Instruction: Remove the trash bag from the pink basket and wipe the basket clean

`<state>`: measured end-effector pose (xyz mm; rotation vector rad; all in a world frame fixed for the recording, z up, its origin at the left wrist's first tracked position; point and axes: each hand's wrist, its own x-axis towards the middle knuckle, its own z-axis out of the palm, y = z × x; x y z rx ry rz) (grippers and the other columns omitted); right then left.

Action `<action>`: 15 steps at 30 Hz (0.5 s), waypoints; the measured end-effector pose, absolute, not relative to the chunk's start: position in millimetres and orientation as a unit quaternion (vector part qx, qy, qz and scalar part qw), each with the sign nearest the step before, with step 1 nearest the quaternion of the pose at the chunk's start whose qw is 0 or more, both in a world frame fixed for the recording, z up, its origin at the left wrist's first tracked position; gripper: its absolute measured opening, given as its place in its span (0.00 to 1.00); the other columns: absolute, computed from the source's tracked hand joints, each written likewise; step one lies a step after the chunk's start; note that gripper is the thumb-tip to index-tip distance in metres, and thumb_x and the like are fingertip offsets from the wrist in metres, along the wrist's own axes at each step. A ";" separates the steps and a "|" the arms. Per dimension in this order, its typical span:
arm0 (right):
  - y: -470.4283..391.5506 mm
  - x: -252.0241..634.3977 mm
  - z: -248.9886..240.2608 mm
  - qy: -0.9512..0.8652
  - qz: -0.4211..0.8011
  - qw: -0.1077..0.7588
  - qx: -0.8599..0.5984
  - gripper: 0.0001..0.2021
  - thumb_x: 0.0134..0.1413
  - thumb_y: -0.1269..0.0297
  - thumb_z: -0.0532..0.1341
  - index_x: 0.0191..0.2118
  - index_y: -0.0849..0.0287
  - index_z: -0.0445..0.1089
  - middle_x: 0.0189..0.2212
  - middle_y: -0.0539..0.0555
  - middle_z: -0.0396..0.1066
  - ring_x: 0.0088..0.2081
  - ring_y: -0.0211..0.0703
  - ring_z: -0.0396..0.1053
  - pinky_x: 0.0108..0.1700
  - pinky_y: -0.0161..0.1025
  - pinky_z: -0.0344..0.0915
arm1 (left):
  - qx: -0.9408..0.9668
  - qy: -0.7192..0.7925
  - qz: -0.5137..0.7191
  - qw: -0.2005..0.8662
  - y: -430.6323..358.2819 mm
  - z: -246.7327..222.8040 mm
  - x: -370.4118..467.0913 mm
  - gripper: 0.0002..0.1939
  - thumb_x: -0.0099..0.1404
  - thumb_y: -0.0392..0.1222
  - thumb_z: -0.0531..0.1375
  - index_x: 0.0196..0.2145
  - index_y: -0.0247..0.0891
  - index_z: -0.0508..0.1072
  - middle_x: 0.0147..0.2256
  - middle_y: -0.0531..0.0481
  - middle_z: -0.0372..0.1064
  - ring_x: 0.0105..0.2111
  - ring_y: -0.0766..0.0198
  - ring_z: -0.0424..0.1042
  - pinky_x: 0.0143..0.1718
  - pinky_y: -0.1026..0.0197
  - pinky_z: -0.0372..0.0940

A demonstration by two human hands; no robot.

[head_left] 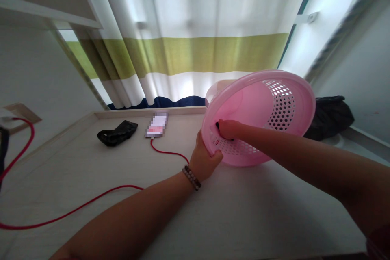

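A pink plastic basket (pixel 258 101) with round holes in its wall is tilted on its side, its mouth toward me. My left hand (pixel 204 158), with a beaded bracelet at the wrist, is closed on the basket's rim at the lower left, thumb on the near side. Inside the basket, my right hand (pixel 230 129) is closed near the left wall. A bit of something black (pixel 217 126) shows at its fingers; most of it is hidden, so I cannot tell its kind.
On the pale tabletop (pixel 170 223) lie a crumpled black pouch-like thing (pixel 117 133) and a phone (pixel 157 124) on a red cable (pixel 112 189). A dark bag (pixel 330 118) sits behind the basket at right. A striped curtain (pixel 195 53) hangs at the back.
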<state>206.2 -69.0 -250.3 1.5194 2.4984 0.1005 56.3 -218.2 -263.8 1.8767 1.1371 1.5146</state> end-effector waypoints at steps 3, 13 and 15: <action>-62.7 202.9 -251.5 0.837 0.026 0.116 0.534 0.20 0.38 0.68 0.69 0.43 0.66 0.74 0.41 0.66 0.73 0.45 0.59 0.71 0.48 0.47 0.67 | 0.683 0.412 0.556 0.233 -218.1 -263.4 56.8 0.40 0.52 0.30 0.60 0.61 0.38 0.49 0.56 0.42 0.58 0.55 0.55 0.61 0.61 0.50 0.55; -32.7 198.0 -261.5 0.720 -0.007 -0.046 0.692 0.20 0.62 0.59 0.50 0.49 0.68 0.69 0.42 0.71 0.72 0.46 0.56 0.71 0.45 0.46 0.65 | 0.680 0.428 0.551 0.227 -218.0 -264.4 57.1 0.39 0.52 0.31 0.60 0.60 0.38 0.51 0.54 0.42 0.59 0.53 0.55 0.63 0.57 0.51 0.59; -28.3 198.2 -264.9 0.704 -0.015 -0.081 0.705 0.21 0.63 0.57 0.47 0.49 0.66 0.69 0.43 0.70 0.72 0.46 0.56 0.71 0.45 0.48 0.65 | 0.679 0.432 0.548 0.228 -218.2 -264.0 56.9 0.38 0.52 0.32 0.60 0.59 0.38 0.52 0.54 0.42 0.60 0.52 0.54 0.64 0.56 0.51 0.59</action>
